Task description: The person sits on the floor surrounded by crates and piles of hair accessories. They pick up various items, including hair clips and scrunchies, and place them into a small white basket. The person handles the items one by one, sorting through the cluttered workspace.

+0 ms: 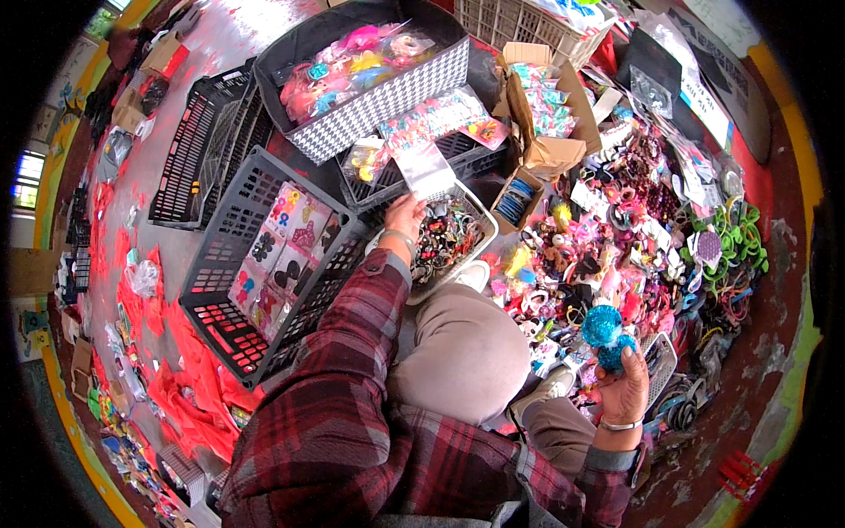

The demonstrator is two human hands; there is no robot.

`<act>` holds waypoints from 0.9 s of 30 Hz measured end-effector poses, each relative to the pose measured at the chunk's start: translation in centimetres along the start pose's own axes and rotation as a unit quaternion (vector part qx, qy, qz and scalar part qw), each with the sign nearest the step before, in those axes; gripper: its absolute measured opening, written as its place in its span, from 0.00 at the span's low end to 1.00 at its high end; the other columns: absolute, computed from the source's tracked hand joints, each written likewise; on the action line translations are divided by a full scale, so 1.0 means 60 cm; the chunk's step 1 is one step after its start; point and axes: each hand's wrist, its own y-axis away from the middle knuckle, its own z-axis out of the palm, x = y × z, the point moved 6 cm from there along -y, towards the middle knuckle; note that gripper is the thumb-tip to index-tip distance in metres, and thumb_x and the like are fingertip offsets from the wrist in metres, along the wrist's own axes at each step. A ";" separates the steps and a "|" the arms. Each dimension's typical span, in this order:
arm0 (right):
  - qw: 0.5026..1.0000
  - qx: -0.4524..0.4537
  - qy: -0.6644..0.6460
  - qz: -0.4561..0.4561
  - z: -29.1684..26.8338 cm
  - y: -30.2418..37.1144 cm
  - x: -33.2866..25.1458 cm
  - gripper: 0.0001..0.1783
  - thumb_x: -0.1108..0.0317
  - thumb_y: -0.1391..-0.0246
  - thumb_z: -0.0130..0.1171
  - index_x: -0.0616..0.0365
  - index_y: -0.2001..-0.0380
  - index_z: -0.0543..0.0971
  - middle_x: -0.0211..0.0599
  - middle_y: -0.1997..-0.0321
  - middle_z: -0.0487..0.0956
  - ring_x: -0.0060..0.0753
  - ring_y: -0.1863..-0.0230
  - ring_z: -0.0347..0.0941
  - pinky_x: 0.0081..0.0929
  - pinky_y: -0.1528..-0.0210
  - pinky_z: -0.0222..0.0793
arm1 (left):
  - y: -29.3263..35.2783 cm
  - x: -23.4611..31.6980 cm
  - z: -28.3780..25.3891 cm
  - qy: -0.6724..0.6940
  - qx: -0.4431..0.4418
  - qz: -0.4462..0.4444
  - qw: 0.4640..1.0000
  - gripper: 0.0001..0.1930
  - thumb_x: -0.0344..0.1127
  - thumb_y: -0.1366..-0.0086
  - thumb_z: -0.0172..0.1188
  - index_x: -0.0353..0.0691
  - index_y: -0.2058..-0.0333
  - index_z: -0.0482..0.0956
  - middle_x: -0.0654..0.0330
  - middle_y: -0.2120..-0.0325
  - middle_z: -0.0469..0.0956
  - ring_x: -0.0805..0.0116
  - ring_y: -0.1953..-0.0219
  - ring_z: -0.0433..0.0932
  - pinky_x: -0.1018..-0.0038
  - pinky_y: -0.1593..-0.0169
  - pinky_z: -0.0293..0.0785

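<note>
Blue pompoms (pixel 604 327) occupy the right hand (pixel 625 392); trinkets (pixel 444 238) fill a basket (pixel 487 230).

Worn floor (pixel 207 40), grey beyond left hand (pixel 403 217), dark red outward of right hand (pixel 623 387), loose accessory heap (pixel 607 255) near right hand, crumpled red sheeting (pixel 180 396), slotted black crate (pixel 187 163) left of left hand.

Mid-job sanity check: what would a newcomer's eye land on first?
The glittery blue pom-poms in the right hand would probably stand out first. Next comes the colourful heap along the right, then the patterned box of bright packets at the top and the red cloth at lower left.
</note>
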 end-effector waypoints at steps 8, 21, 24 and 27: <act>1.000 0.010 -0.005 0.002 0.000 -0.002 0.004 0.21 0.66 0.56 0.63 0.56 0.57 0.71 0.32 0.65 0.76 0.30 0.68 0.74 0.21 0.76 0.68 | -0.008 0.001 0.017 0.009 0.023 0.013 1.000 0.07 0.30 0.44 0.60 0.41 0.78 0.72 0.65 0.82 0.71 0.77 0.80 0.69 0.83 0.76 0.67; 1.000 0.008 -0.004 0.020 -0.006 0.001 0.009 0.17 0.69 0.54 0.60 0.57 0.58 0.72 0.35 0.66 0.77 0.34 0.68 0.76 0.23 0.77 0.70 | 0.028 0.029 0.010 0.012 -0.065 0.048 0.997 0.01 0.25 0.41 0.54 0.34 0.70 0.72 0.59 0.72 0.74 0.68 0.65 0.75 0.79 0.58 0.73; 1.000 0.002 -0.004 0.024 0.001 0.002 0.008 0.17 0.69 0.54 0.60 0.57 0.59 0.72 0.35 0.66 0.78 0.34 0.68 0.76 0.23 0.76 0.70 | 0.032 0.031 0.006 0.008 -0.078 0.033 0.996 0.02 0.23 0.41 0.52 0.32 0.69 0.71 0.56 0.70 0.74 0.64 0.61 0.75 0.77 0.54 0.72; 1.000 -0.002 -0.007 0.027 0.000 0.003 0.009 0.17 0.69 0.54 0.60 0.57 0.59 0.72 0.35 0.66 0.78 0.35 0.68 0.76 0.24 0.77 0.69 | 0.030 0.030 0.000 0.010 -0.067 0.030 0.997 0.02 0.22 0.41 0.52 0.30 0.68 0.70 0.54 0.68 0.73 0.61 0.60 0.75 0.75 0.53 0.73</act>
